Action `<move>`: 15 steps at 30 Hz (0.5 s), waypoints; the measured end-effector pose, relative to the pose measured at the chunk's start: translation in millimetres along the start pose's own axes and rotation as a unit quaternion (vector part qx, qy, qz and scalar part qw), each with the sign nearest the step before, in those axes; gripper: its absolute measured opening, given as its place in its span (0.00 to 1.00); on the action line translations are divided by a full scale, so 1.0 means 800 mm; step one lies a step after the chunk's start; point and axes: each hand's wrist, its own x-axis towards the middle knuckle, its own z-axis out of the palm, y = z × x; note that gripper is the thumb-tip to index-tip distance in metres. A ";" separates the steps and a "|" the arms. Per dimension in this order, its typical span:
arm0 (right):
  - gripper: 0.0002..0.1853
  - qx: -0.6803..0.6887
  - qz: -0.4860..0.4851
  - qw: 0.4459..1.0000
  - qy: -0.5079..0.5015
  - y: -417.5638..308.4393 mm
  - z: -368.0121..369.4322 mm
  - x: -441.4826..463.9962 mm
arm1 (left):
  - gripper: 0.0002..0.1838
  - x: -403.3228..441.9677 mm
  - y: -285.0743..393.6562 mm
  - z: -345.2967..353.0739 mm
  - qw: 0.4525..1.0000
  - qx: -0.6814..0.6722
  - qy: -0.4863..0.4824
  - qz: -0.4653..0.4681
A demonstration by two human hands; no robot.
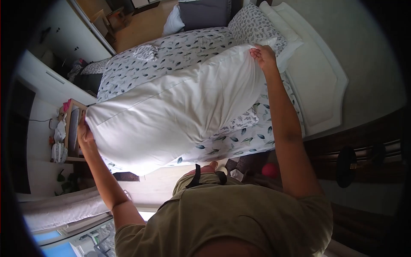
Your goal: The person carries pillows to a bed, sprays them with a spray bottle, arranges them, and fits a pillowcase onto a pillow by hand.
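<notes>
A long white pillow or folded cover (171, 103) is stretched between my two hands above the bed. My left hand (85, 132) is closed on its left corner, and my right hand (263, 56) pinches its upper right corner. Beneath it, the bed wears a white sheet with a leaf print (180, 47). Part of a patterned cloth (243, 121) shows under the white piece's lower right edge. Close to my right hand, a patterned pillow (252, 28) leans toward the headboard.
The white headboard (319, 77) stands at the right. A dark grey cushion (205, 15) lies at the bed's far side, near a small crumpled patterned cloth (146, 52). A wooden shelf (69, 128) is beyond my left hand. A red ball (269, 170) rests on the floor.
</notes>
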 end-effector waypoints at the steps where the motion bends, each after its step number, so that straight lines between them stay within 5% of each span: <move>1: 0.06 -0.034 -0.010 0.999 0.013 0.032 -0.013 0.014 | 0.12 -0.030 -0.022 0.047 0.994 0.048 -0.096 0.013; 2: 0.05 -0.061 -0.003 0.998 0.010 0.058 -0.026 0.019 | 0.12 0.000 -0.037 0.017 0.993 0.050 0.106 -0.012; 7: 0.04 0.011 -0.015 0.998 -0.054 0.113 -0.027 -0.012 | 0.12 0.008 -0.067 -0.054 0.992 0.013 0.111 -0.064; 9: 0.09 -0.071 -0.053 0.993 -0.072 0.112 -0.012 -0.029 | 0.12 -0.003 -0.056 -0.050 0.992 0.001 0.108 -0.070; 11: 0.12 -0.121 -0.066 0.988 -0.072 0.116 0.003 -0.055 | 0.12 -0.001 -0.049 -0.067 0.989 -0.041 -0.003 -0.143; 13: 0.19 -0.341 -0.097 0.929 -0.108 0.122 0.024 -0.079 | 0.12 0.004 -0.045 -0.071 0.990 -0.038 -0.010 -0.135; 15: 0.22 -0.405 -0.144 0.896 -0.111 0.152 0.036 -0.091 | 0.13 0.012 -0.040 -0.071 0.988 -0.041 -0.027 -0.144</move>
